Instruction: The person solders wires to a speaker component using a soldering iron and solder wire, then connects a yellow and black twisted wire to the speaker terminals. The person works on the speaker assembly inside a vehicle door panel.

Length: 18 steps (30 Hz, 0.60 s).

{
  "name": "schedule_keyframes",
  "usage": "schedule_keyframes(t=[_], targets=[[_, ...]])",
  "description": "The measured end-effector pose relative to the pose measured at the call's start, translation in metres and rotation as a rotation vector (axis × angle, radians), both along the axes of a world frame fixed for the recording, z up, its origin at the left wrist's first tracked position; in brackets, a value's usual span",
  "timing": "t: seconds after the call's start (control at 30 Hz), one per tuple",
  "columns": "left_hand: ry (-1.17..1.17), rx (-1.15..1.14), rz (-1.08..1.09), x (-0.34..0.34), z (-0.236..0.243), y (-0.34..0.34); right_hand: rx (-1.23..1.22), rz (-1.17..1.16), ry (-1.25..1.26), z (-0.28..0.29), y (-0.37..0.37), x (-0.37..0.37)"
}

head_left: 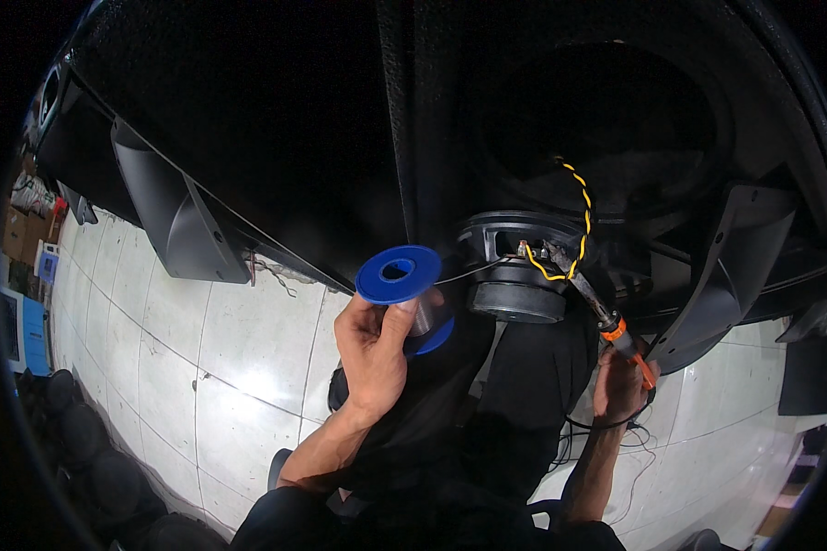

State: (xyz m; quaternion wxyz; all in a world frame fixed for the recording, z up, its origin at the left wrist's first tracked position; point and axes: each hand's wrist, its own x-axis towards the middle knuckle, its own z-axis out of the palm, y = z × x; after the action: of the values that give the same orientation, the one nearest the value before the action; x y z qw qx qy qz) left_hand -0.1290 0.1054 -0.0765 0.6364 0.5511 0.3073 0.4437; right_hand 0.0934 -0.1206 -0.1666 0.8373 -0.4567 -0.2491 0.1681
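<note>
My left hand (374, 354) is closed round a blue spool of solder wire (377, 275). A thin strand of solder (473, 269) runs from the spool to the terminals of a black loudspeaker driver (519, 298). In my right hand (618, 384) is a soldering iron (616, 332) with an orange collar and grip, its tip pointing up and left at those terminals. A twisted yellow-and-black wire (586, 207) loops down from the dark cabinet opening to the same terminals. Whether tip and solder touch there is too small to tell.
A large black speaker cabinet (276, 119) with a round opening (606, 115) fills the far side. Grey curved horn pieces stand at left (170, 207) and right (730, 275). Round black parts (110, 468) lie lower left on the white tiled floor (248, 367). Cables trail at lower right.
</note>
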Motion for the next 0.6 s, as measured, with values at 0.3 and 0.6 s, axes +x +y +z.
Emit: schedule_keyframes(t=[0.3, 0.6], targets=[[0.001, -0.015, 0.003, -0.002, -0.002, -0.001, -0.019, -0.018, -0.060, 0.011, 0.006, -0.005], [-0.029, -0.009, -0.034, -0.007, -0.006, -0.001, 0.058, 0.140, 0.023, 0.008, -0.006, 0.000]])
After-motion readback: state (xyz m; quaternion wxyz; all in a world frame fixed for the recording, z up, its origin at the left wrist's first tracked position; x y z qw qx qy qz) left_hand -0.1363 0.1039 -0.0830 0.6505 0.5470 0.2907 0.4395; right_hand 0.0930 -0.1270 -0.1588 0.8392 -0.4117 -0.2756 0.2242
